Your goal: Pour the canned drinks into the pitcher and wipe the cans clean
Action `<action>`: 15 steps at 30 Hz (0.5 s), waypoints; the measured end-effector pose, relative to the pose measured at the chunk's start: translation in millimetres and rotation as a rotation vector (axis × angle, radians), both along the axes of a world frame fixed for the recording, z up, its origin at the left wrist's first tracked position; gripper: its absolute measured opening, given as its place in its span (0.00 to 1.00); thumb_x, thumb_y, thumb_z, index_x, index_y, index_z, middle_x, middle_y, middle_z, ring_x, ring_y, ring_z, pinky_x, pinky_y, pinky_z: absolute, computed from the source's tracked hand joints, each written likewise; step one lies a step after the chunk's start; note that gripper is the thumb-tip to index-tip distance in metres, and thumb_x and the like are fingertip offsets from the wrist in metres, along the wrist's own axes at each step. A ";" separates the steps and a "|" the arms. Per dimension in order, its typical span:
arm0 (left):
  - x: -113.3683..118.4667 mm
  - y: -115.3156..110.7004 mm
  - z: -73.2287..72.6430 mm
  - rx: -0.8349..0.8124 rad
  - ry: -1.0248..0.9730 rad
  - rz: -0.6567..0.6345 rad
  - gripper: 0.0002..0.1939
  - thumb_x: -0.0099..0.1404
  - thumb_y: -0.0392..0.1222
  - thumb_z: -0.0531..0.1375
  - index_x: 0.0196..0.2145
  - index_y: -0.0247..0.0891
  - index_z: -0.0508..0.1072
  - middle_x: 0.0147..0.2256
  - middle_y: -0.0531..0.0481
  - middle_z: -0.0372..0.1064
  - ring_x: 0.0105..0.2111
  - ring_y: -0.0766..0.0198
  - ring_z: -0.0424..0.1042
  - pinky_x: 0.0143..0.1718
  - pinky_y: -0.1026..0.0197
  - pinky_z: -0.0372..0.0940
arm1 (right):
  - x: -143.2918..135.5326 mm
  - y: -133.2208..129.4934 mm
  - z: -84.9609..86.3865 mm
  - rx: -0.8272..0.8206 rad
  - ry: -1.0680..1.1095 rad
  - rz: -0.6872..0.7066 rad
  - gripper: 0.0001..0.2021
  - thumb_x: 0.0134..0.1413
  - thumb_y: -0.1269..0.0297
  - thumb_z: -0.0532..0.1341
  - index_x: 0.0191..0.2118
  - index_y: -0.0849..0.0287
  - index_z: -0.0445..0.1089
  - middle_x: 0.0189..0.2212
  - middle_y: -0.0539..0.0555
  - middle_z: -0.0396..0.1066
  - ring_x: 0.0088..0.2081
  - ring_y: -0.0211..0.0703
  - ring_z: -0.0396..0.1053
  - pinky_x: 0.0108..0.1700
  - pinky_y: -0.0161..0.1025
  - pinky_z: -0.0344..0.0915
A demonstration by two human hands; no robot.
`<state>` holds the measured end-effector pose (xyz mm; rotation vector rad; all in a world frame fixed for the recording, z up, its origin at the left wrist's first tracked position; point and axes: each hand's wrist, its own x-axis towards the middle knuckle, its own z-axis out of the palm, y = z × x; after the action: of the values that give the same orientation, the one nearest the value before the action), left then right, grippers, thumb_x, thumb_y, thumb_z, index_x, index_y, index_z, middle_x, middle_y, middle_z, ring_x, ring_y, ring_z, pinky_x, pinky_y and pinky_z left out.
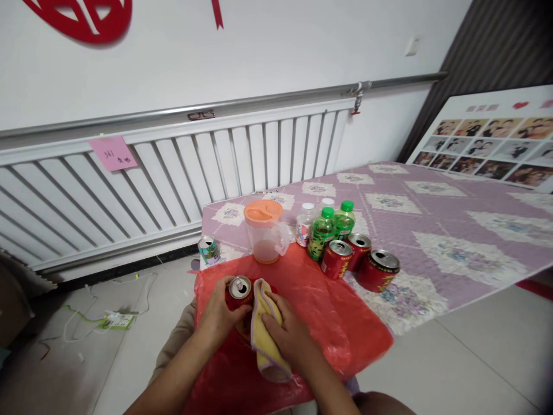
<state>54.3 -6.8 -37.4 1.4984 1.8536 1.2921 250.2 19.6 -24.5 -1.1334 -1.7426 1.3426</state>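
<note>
My left hand (219,316) is wrapped round a red can (240,290) with an opened top, held upright over a red plastic sheet (345,317). Folded in my right hand (287,331) is a yellow cloth (264,340) with a purple edge, close beside the can. Something round and brownish under the can and cloth is mostly hidden. Behind the hands stands a clear pitcher (264,239) with an orange lid. To its right are three red cans, the nearest one (336,262) beside green-capped bottles (322,233).
A small teal can (209,251) stands at the table's left corner. White-capped bottles (304,222) are behind the green ones. The patterned tablecloth (436,230) stretches right to a photo board (488,141). A white radiator (216,161) lines the wall; cables lie on the floor.
</note>
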 end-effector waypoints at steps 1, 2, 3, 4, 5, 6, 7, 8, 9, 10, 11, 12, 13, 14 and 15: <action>-0.7 0.6 -1.5 0.002 0.000 -0.006 0.31 0.49 0.38 0.69 0.50 0.41 0.64 0.48 0.46 0.69 0.49 0.51 0.71 0.52 0.46 0.66 | -0.3 0.4 -1.2 0.004 -0.004 0.008 0.25 0.54 0.61 0.58 0.58 0.60 0.65 0.55 0.61 0.69 0.55 0.52 0.68 0.57 0.49 0.63; -1.6 1.2 -2.7 0.004 0.003 -0.007 0.33 0.49 0.38 0.70 0.51 0.41 0.63 0.49 0.45 0.69 0.50 0.50 0.70 0.53 0.45 0.65 | -0.4 0.6 -2.0 0.009 -0.006 0.013 0.26 0.54 0.61 0.58 0.59 0.61 0.64 0.55 0.62 0.68 0.55 0.53 0.67 0.57 0.49 0.63; -2.7 1.6 -3.4 0.004 0.012 -0.006 0.36 0.48 0.38 0.70 0.53 0.41 0.62 0.51 0.44 0.67 0.52 0.49 0.69 0.54 0.44 0.64 | -0.2 0.5 -2.3 0.013 -0.008 0.017 0.26 0.54 0.61 0.57 0.59 0.62 0.63 0.56 0.62 0.68 0.56 0.53 0.67 0.58 0.49 0.63; -3.9 1.6 -3.3 0.001 0.027 -0.010 0.38 0.48 0.39 0.70 0.55 0.41 0.61 0.54 0.43 0.66 0.54 0.47 0.68 0.56 0.42 0.63 | 0.3 0.3 -2.1 0.013 -0.012 0.020 0.27 0.54 0.61 0.57 0.60 0.62 0.63 0.56 0.62 0.67 0.56 0.53 0.66 0.58 0.49 0.62; -5.1 1.3 -2.4 -0.006 0.044 -0.019 0.40 0.47 0.39 0.70 0.57 0.41 0.61 0.56 0.42 0.65 0.56 0.46 0.66 0.57 0.42 0.62 | 0.9 0.0 -1.6 0.011 -0.017 0.025 0.27 0.54 0.61 0.57 0.60 0.62 0.63 0.57 0.62 0.67 0.56 0.52 0.66 0.58 0.49 0.62; -6.3 0.6 -0.7 -0.017 0.058 -0.036 0.41 0.48 0.39 0.70 0.58 0.41 0.60 0.57 0.41 0.64 0.58 0.46 0.64 0.58 0.42 0.61 | 1.4 -0.3 -0.8 0.008 -0.023 0.028 0.27 0.55 0.61 0.57 0.60 0.62 0.63 0.57 0.62 0.67 0.56 0.52 0.66 0.58 0.49 0.62; -7.6 -0.4 1.5 -0.029 0.064 -0.063 0.42 0.48 0.39 0.69 0.59 0.41 0.60 0.58 0.41 0.63 0.59 0.46 0.63 0.59 0.42 0.60 | 1.9 -0.4 -0.1 0.006 -0.029 0.031 0.27 0.55 0.61 0.57 0.60 0.61 0.63 0.56 0.62 0.67 0.56 0.52 0.66 0.58 0.49 0.62; -8.8 -1.8 3.9 -0.039 0.059 -0.096 0.41 0.50 0.38 0.68 0.60 0.41 0.60 0.59 0.42 0.62 0.59 0.46 0.63 0.60 0.43 0.60 | 2.1 -0.4 0.4 0.005 -0.031 0.032 0.26 0.55 0.60 0.57 0.60 0.61 0.63 0.56 0.61 0.67 0.56 0.52 0.66 0.58 0.49 0.62; -10.0 -3.2 6.1 -0.051 0.043 -0.130 0.41 0.51 0.37 0.67 0.61 0.41 0.59 0.60 0.42 0.62 0.60 0.47 0.63 0.61 0.44 0.59 | 2.0 -0.2 0.5 0.006 -0.030 0.031 0.26 0.55 0.60 0.57 0.60 0.60 0.63 0.56 0.61 0.67 0.56 0.52 0.67 0.58 0.49 0.62; -11.2 -4.6 7.9 -0.062 0.017 -0.159 0.40 0.52 0.36 0.65 0.62 0.41 0.58 0.61 0.42 0.61 0.60 0.48 0.63 0.61 0.45 0.59 | 1.7 0.2 0.3 0.008 -0.025 0.030 0.26 0.55 0.60 0.57 0.60 0.60 0.63 0.56 0.61 0.67 0.55 0.52 0.67 0.58 0.49 0.62; -12.4 -5.7 9.1 -0.073 -0.014 -0.183 0.41 0.53 0.35 0.63 0.63 0.42 0.57 0.61 0.43 0.60 0.60 0.49 0.62 0.62 0.45 0.59 | 1.1 0.6 -0.3 0.010 -0.018 0.028 0.26 0.55 0.60 0.57 0.60 0.60 0.63 0.56 0.61 0.67 0.55 0.52 0.67 0.58 0.49 0.62; -13.3 -6.5 9.6 -0.082 -0.043 -0.203 0.41 0.54 0.35 0.62 0.64 0.42 0.56 0.62 0.43 0.60 0.61 0.50 0.62 0.62 0.46 0.59 | 0.5 1.0 -1.1 0.012 -0.012 0.024 0.26 0.55 0.61 0.57 0.59 0.60 0.63 0.56 0.61 0.67 0.55 0.52 0.67 0.58 0.49 0.62; -14.1 -6.9 9.5 -0.086 -0.070 -0.216 0.40 0.54 0.34 0.61 0.64 0.42 0.55 0.62 0.43 0.60 0.61 0.51 0.62 0.62 0.46 0.59 | -0.2 1.4 -2.0 0.014 -0.007 0.020 0.25 0.54 0.61 0.58 0.59 0.60 0.64 0.56 0.61 0.67 0.56 0.52 0.67 0.58 0.49 0.62; -14.6 -6.9 9.1 -0.084 -0.093 -0.222 0.40 0.54 0.34 0.60 0.64 0.42 0.55 0.62 0.43 0.60 0.61 0.51 0.63 0.62 0.46 0.59 | -0.8 1.5 -2.6 0.015 -0.002 0.013 0.25 0.54 0.61 0.58 0.58 0.60 0.64 0.56 0.60 0.68 0.56 0.52 0.67 0.58 0.49 0.62; -14.8 -6.5 8.4 -0.078 -0.108 -0.222 0.39 0.54 0.34 0.60 0.63 0.42 0.56 0.61 0.43 0.61 0.60 0.51 0.63 0.61 0.46 0.59 | -1.1 1.5 -2.8 0.017 0.004 0.005 0.25 0.53 0.62 0.58 0.58 0.59 0.64 0.56 0.60 0.68 0.56 0.52 0.67 0.59 0.49 0.62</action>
<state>39.5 -13.3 -29.0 1.5135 1.6006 1.1597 249.1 21.0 -27.3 -1.1166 -1.7522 1.3294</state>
